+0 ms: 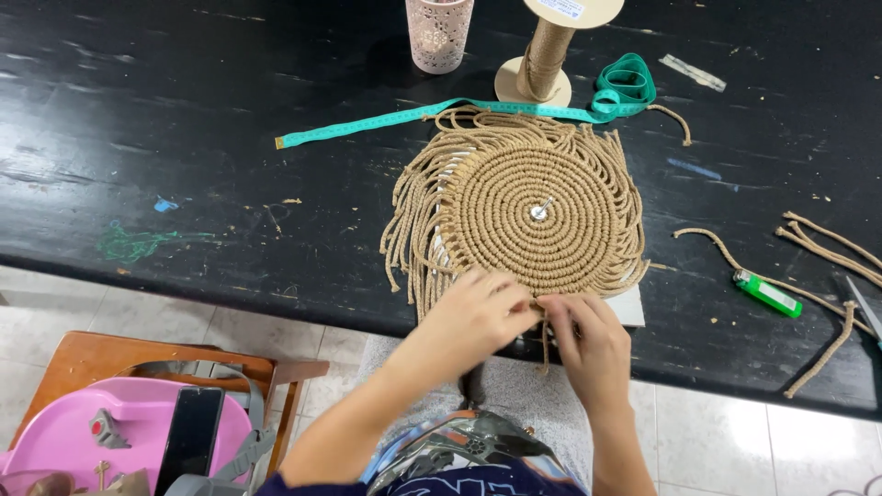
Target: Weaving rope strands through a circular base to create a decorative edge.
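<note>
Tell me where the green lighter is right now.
In the head view, the green lighter lies on the black table at the right, beside loose cord pieces and right of the round woven mat.

Left hand [476, 317] and right hand [588, 344] meet, fingers pinched together.

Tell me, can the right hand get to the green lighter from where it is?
Probably yes. The right hand is pinching cords at the near edge of the round woven mat, and the green lighter lies on that same side, with only bare black table between them.
</note>
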